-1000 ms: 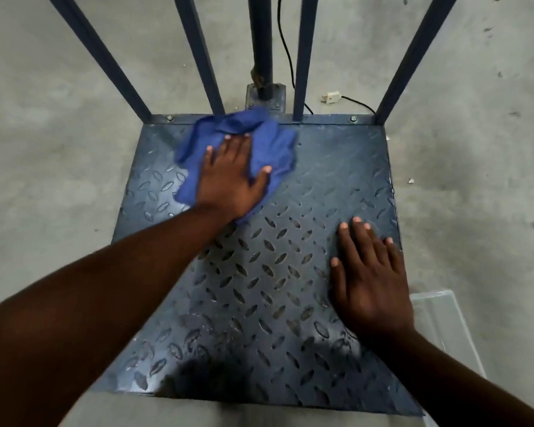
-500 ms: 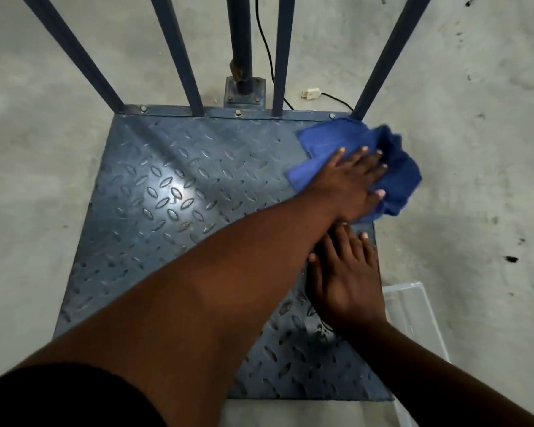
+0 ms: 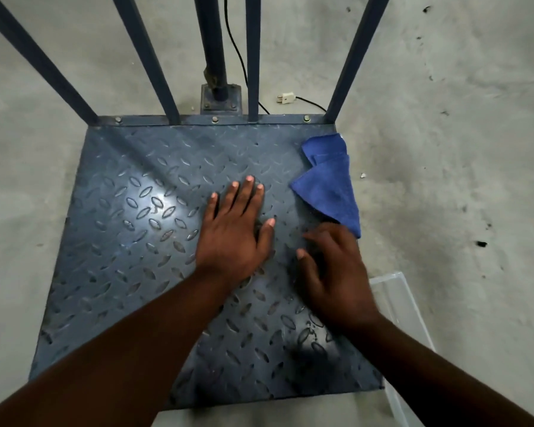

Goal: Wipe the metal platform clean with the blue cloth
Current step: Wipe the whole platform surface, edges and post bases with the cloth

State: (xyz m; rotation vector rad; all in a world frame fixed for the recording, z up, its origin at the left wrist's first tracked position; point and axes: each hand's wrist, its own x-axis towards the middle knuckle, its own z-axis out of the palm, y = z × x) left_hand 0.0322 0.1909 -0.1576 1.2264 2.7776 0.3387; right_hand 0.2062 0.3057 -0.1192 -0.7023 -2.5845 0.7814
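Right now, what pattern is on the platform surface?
Raised lens-shaped tread on the blue-grey platform, clearest in the head view.

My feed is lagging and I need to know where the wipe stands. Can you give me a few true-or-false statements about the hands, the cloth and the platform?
1. The folded blue cloth lies along the right edge of the dark tread-plate metal platform. True.
2. One hand is gripping the cloth and wiping with it. False: the left hand lies flat with straight fingers on bare plate, apart from the cloth.
3. A white plug lies on the grey concrete floor behind the platform. True.
4. A clear plastic box stands on the platform. False: the clear plastic box sits on the floor off the near right corner.
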